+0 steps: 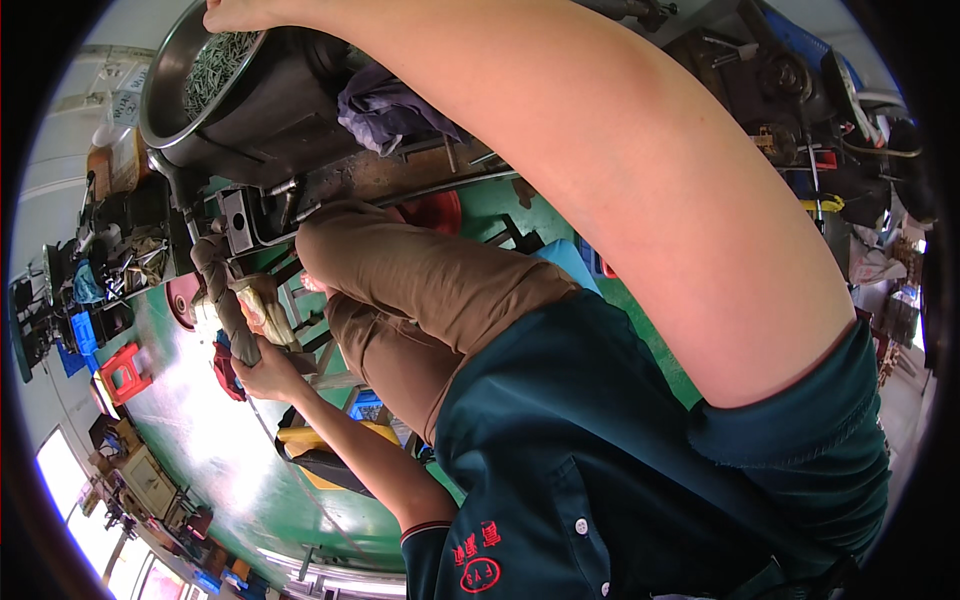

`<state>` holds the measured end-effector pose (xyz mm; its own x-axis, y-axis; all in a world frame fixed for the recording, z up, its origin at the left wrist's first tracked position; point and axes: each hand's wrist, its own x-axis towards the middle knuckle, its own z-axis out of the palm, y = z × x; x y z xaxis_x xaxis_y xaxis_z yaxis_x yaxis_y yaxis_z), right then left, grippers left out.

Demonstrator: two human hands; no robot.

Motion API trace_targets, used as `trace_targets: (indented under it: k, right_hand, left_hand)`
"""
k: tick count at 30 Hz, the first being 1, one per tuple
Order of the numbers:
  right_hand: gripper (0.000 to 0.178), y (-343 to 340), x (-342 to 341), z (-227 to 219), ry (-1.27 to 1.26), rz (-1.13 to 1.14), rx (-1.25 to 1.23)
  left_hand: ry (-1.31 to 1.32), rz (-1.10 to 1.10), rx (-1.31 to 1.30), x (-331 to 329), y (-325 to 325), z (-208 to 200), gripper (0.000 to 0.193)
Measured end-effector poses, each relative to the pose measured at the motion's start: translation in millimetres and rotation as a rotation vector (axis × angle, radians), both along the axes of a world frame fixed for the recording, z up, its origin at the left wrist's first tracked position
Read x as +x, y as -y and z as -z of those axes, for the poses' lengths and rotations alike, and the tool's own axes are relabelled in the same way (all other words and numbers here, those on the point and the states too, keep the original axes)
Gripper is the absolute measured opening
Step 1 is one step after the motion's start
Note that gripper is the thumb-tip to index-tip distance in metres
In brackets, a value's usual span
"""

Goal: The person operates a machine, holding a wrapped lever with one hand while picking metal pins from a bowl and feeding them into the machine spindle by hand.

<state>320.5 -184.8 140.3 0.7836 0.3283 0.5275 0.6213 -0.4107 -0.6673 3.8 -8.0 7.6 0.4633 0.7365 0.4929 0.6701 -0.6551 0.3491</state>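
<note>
My left hand (268, 374) is closed around the lower end of a long lever handle (222, 290) wrapped in grey-brown cloth or tape. The lever runs up to a dark metal machine (270, 140). My right arm stretches across the top of the view, and my right hand (238, 14) is at the rim of a round metal bowl (160, 105). The upper edge cuts that hand off, so its grip is hidden. Many thin grey metal pins (217, 72) lie in the bowl. Below the machine sits a small square metal block (238, 220) with a hole.
A crumpled purple-grey cloth (385, 108) lies on the machine bench near my right forearm. My knees are close under the bench. A red stool (125, 373) stands on the green floor to the left, and a yellow container (320, 455) is below my left forearm.
</note>
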Motion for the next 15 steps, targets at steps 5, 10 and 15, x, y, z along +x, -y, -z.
trace_targets:
  k: [5,10,15]
  right_hand:
    - [0.014,1.5,-1.9,-1.8,-0.039,-0.002,0.012]
    - [0.013,1.8,-1.4,-2.9,-0.086,-0.022,0.02]
    - [0.012,-0.2,0.5,1.2,-0.036,0.0,0.06]
  left_hand:
    - [-0.011,-0.011,0.015,0.4,-0.1,0.1,0.036]
    - [0.002,0.025,0.022,0.0,-0.1,-1.3,0.036]
    - [0.011,0.012,0.028,1.9,2.4,-1.6,0.035]
